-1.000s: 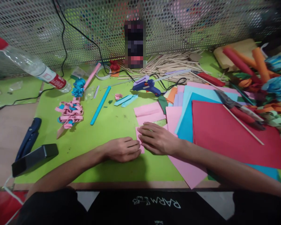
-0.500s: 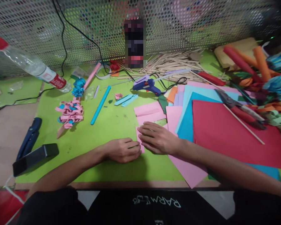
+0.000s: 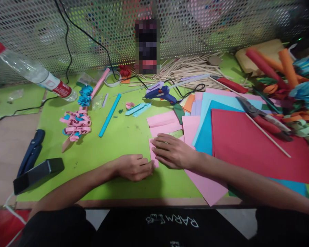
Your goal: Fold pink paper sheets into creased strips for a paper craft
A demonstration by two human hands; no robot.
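Note:
A small piece of pink paper [image 3: 155, 162] lies on the green table mat in front of me, mostly covered by my right hand [image 3: 171, 151]. That hand rests flat on it, fingers stretched out to the left. At the paper's lower left edge is my left hand [image 3: 136, 167], its fingers curled and closed, with the fingertips at the edge. Its thumb is hidden, so the exact grip is hard to see. Just beyond lies a larger sheet of pink paper [image 3: 163, 124] with a crease.
Right of my hands lie stacked coloured sheets, with red paper [image 3: 237, 144] on top, bearing pliers [image 3: 265, 118] and a stick. Farther back are a glue gun [image 3: 161, 93] and wooden sticks [image 3: 185, 70]. Leftward are a paper-strip flower stem [image 3: 77, 123], stapler [image 3: 32, 151], black box [image 3: 38, 175] and bottle [image 3: 33, 70].
My left hand has shifted slightly left and down along the pink paper's edge, so more of that edge shows. My right hand stays in place on the paper.

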